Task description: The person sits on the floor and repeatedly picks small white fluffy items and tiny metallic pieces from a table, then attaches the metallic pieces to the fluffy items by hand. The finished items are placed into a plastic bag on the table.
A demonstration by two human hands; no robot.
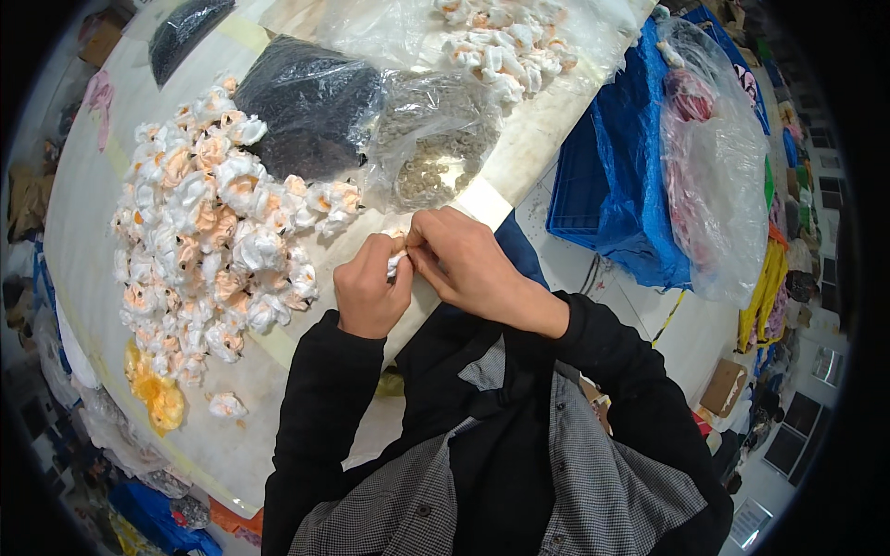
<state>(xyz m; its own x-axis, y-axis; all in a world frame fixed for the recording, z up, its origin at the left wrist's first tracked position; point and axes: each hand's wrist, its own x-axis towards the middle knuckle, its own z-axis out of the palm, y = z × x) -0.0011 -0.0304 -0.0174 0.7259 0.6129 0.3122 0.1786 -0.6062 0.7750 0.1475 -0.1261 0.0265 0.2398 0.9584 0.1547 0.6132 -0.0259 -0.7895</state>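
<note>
At the near edge of the table, my left hand and my right hand meet with fingertips pinched together. Between them is a small white-and-peach fabric piece, mostly covered by the fingers. To the left lies a large heap of similar puffy white-and-peach pieces. One loose piece sits apart, nearer to me. Just beyond my hands rests a clear plastic bag of small beige bits, and beside it a bag of black bits.
More white-and-peach pieces lie on plastic at the far side. A yellow fabric piece borders the heap. Right of the table stand a blue crate lined with blue plastic and a clear bag with pink contents. A cardboard box is farther right.
</note>
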